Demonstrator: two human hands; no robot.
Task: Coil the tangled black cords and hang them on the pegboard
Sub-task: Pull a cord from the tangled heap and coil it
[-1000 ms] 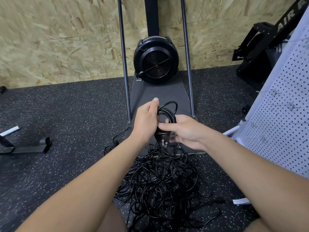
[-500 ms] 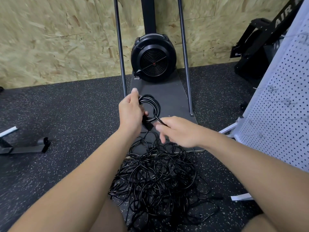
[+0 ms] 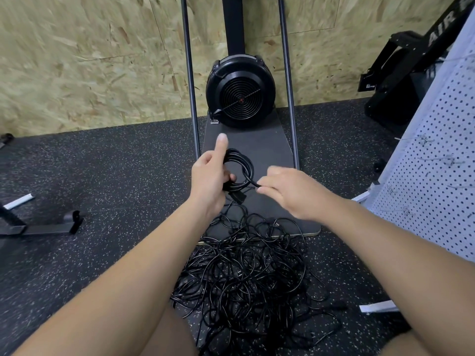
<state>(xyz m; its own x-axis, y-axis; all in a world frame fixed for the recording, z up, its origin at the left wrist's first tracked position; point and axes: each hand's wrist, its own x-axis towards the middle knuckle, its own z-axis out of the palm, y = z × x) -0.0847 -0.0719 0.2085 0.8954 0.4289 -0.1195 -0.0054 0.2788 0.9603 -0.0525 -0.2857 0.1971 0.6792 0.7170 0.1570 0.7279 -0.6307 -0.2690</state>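
Head view. Item: coil (image 3: pixel 237 170), small, several loops, gripped in my left hand (image 3: pixel 209 179), index finger raised, the other fingers curled round the loops. A plug hangs just below it. Item: my right hand (image 3: pixel 290 190), fingertips pinching the strand that runs off the coil. Item: tangle (image 3: pixel 244 273), black cords heaped on the floor (image 3: pixel 102 176) below my hands. Item: pegboard (image 3: pixel 431 188), at right, well apart from the coil.

Step in hand, as I judge it: winding one cord, early in the task. Next move calls for laying another loop onto the coil while drawing slack free of the tangle.
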